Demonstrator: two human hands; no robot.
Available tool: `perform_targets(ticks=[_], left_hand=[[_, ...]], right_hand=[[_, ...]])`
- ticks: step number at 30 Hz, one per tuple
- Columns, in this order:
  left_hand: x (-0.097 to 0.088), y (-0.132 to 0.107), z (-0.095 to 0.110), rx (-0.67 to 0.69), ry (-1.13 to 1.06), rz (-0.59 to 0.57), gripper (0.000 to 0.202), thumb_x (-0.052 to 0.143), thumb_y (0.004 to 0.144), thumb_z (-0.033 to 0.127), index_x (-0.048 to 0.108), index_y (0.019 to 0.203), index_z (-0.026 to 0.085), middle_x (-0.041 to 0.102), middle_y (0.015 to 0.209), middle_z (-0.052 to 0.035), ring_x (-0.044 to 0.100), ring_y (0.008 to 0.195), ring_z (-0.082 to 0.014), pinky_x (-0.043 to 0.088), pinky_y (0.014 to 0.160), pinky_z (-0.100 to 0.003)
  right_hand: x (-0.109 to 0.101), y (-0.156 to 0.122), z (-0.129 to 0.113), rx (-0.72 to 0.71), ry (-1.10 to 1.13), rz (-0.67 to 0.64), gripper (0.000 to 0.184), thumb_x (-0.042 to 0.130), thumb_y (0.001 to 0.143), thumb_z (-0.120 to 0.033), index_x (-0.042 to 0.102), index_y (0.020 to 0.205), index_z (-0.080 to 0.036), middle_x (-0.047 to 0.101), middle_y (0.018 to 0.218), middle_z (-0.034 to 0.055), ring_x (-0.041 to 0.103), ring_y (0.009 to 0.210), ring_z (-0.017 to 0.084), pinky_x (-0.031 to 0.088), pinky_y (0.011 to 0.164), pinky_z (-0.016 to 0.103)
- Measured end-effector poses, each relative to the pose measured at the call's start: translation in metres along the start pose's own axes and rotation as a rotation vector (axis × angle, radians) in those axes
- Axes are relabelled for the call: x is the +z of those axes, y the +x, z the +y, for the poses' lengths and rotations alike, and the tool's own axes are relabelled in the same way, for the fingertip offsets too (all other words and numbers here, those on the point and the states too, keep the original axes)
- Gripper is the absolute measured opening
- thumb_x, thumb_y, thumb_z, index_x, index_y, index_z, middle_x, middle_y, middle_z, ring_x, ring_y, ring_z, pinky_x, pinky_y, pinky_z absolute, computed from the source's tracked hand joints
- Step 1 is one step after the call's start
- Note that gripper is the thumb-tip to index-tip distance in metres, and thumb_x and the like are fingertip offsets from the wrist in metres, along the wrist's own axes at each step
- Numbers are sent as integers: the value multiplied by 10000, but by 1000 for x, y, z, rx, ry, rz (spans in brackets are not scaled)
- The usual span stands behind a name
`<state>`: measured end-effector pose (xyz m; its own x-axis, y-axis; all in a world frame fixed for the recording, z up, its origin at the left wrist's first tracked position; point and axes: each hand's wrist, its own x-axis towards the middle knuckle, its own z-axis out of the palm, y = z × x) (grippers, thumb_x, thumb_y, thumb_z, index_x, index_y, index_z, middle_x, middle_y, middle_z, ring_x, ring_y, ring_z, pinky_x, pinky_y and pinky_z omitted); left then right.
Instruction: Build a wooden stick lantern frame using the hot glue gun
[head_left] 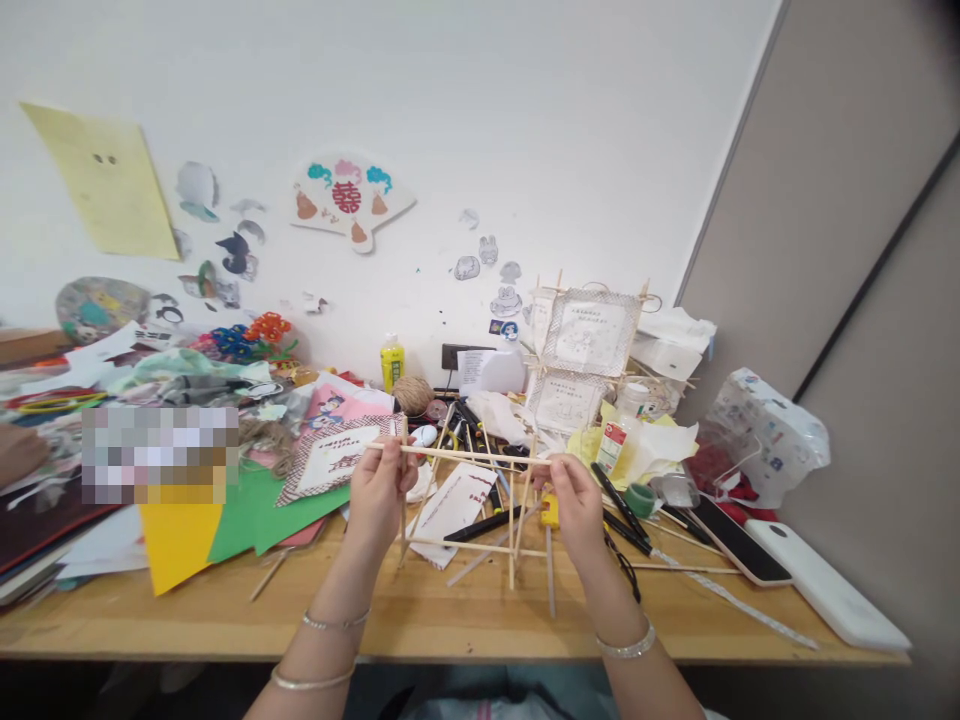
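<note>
A thin wooden stick (457,454) lies nearly level between my two hands. My left hand (382,490) pinches it near its left end, close to an upright stick. Thumb and fingers of my right hand (576,500) are closed on its right end. Under it stands an open frame of similar wooden sticks (465,546), crossed at the corners, above the table. Whether the held stick is fastened to the frame, I cannot tell. Behind and below the frame lie a white printed paper (459,505) and a black pen (481,525). A yellow tool (550,511) is beside my right hand.
Coloured paper (277,515) and craft scraps crowd the wooden table (420,620) at left. A twine ball (412,395) and a yellow bottle (391,363) stand at the back. A paper-and-stick lantern (589,335) leans near the wall. At right lie a phone (739,540) and a white power bank (825,585).
</note>
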<state>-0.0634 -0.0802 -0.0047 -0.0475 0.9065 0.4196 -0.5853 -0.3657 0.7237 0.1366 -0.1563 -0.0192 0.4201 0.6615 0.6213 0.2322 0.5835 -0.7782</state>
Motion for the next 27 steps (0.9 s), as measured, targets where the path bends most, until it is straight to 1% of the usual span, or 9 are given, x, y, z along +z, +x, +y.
perform_targets(ticks=[5,9,15,19,22,27], left_hand=[[-1,1,0,1,-24,23,343,730,645,415,514,653,149,506,505,39,349,377,-21,247,359,-135],[0,0,0,-18,-16,14,349,721,653,429,530,664,137,469,470,55,335,362,-12,246,362,-128],[-1,0,-1,-12,-20,37,378,741,618,450,548,668,129,491,474,46,346,361,-17,237,359,-131],[-1,0,-1,-23,-21,17,370,731,632,452,570,694,124,478,456,51,339,357,-18,236,364,-132],[0,0,-1,-19,-23,8,361,730,639,441,563,687,125,484,463,51,333,355,-15,239,365,-131],[0,0,-1,-31,-21,30,391,746,612,451,527,666,132,487,465,53,334,348,-15,232,362,-131]], right_hand=[[0,1,1,-6,-30,-33,278,471,856,-385,589,690,-195,642,668,15,587,635,155,462,614,279],[0,0,2,-24,-58,-22,296,462,863,-379,585,671,-190,625,656,9,575,625,146,451,618,269],[0,0,2,-52,-82,-13,317,456,867,-378,584,653,-182,611,632,1,566,621,141,439,617,262],[0,1,1,-56,-87,-19,314,453,868,-370,587,655,-182,608,628,0,562,616,139,435,603,256],[-1,1,0,-65,-93,-20,326,447,869,-374,574,636,-184,608,621,2,558,608,138,433,604,258],[-1,-1,-1,-46,-85,-13,328,444,869,-387,561,636,-189,612,615,6,561,606,141,443,609,262]])
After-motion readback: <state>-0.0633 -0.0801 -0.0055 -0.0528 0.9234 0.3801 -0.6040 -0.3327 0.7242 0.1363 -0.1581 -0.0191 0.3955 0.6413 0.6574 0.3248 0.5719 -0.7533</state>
